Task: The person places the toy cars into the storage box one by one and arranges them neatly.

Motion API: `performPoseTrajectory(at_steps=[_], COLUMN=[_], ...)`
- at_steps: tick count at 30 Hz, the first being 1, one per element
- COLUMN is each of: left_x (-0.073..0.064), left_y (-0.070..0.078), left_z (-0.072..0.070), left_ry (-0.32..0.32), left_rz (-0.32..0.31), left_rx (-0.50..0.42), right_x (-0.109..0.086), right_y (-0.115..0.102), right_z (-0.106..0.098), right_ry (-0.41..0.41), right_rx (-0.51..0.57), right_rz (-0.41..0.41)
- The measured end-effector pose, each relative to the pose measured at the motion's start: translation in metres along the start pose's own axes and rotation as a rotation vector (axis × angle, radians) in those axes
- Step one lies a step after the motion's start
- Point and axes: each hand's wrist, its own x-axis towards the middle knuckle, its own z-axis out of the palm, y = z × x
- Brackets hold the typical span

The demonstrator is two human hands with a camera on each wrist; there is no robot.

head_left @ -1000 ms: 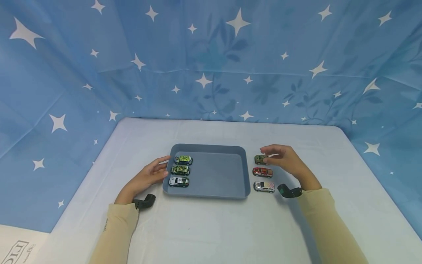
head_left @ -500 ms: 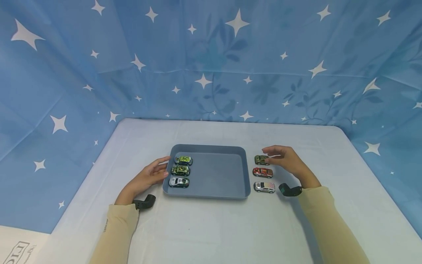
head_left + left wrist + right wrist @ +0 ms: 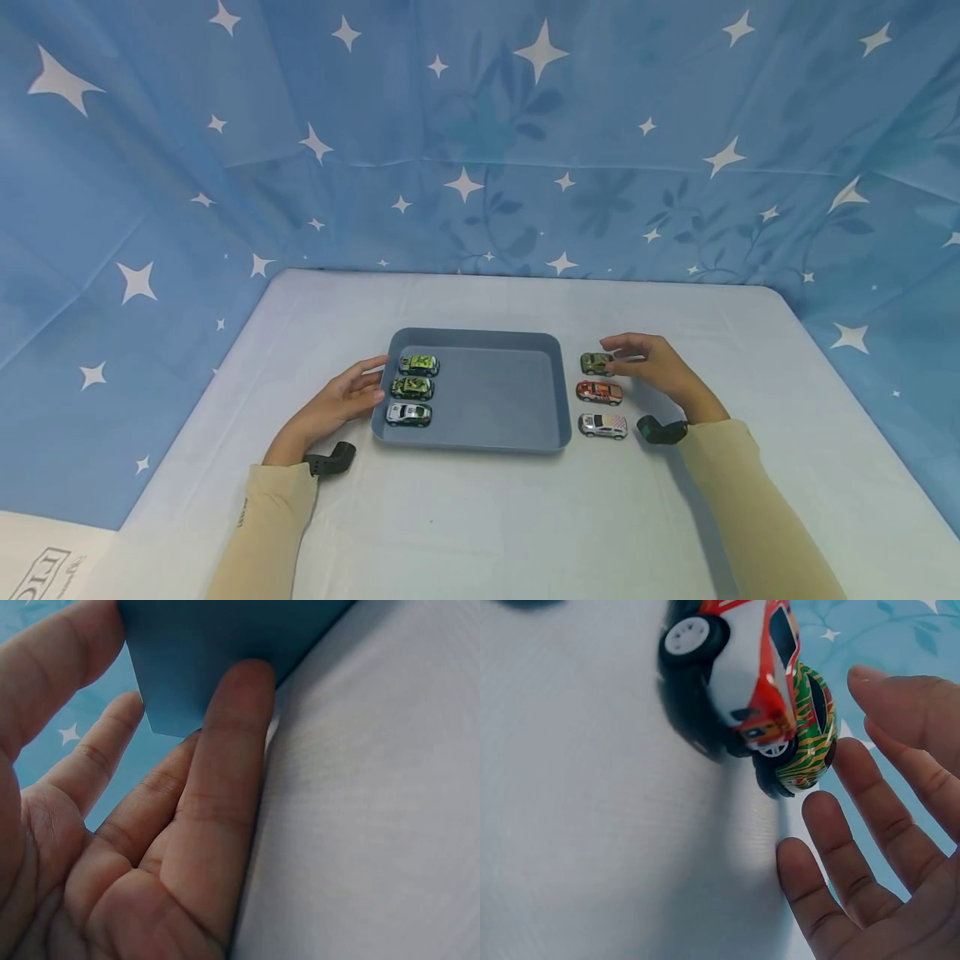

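A grey-blue tray (image 3: 495, 392) holds a yellow-green toy car (image 3: 418, 365), a green camouflage toy car (image 3: 412, 388) and a white toy car (image 3: 408, 415) in a column along its left side. My left hand (image 3: 345, 400) rests at the tray's left end, its fingers extended against the outer wall (image 3: 187, 667). Right of the tray, my right hand (image 3: 652, 367) hovers beside a green patterned toy car (image 3: 595, 363), fingers loosely bent and holding nothing. In the right wrist view that green-and-yellow striped car (image 3: 810, 757) stands just off the fingertips, partly hidden by the red car (image 3: 757, 682).
Nearer the front, a red toy car (image 3: 599, 392) and a silver toy car (image 3: 603, 426) stand in line with the green one, close to the tray's right wall. A white cloth covers the table (image 3: 465, 525). Behind hangs a blue star-patterned curtain (image 3: 480, 167).
My right hand has drawn slightly to the right, showing a little more of the green car. The left hand, tray and cars stay as they were.
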Motion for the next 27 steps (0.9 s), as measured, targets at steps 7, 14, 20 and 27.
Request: performPoseTrajectory(at_steps=[7,14,20,27], left_x=[0.000,0.001,0.000,0.000], left_y=[0.002,0.001,0.001,0.000], left_z=[0.000,0.000,0.000,0.000], left_ry=[-0.001,-0.007,-0.009,-0.009], left_rz=[0.001,0.001,0.001,0.003], left_rx=[0.000,-0.002,0.001,0.010], right_x=[0.006,0.010,0.013,0.014], right_y=[0.004,0.007,0.007,0.006], right_z=[0.000,0.003,0.003,0.003], right_ry=[-0.038,-0.048,-0.065,-0.065], right_rx=[-0.029,-0.055,-0.094,-0.132], right_rz=[0.016,0.041,0.040,0.034])
